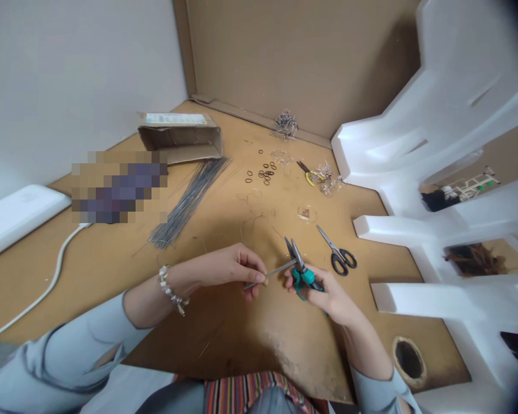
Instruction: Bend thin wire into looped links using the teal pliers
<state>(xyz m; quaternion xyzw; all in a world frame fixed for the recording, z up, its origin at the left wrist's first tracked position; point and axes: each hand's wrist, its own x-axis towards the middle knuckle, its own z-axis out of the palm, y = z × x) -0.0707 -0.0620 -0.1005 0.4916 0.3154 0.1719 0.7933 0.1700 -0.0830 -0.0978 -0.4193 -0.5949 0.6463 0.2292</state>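
Observation:
Between thumb and fingers, my left hand (242, 271) pinches a thin grey wire (280, 268) that points right. My right hand (323, 290) is wrapped round the teal handles of a pair of pliers (303, 275). The pliers' jaws are parted a little and point up and away, with the wire's far end at them. Whether the jaws touch the wire, I cannot tell. Just beyond my right hand lies a pair of black-handled scissors (337, 251). A bundle of straight grey wires (185, 204) lies on the table past my left hand.
An open cardboard box (185, 144) stands at the back left. Several dark rings (267, 172), yellow-handled pliers (309, 174) and tangled wire pieces (286, 125) lie farther back. A white cable (60, 261) runs along the left. White moulded panels (384, 227) border the right, near a round hole (409, 360).

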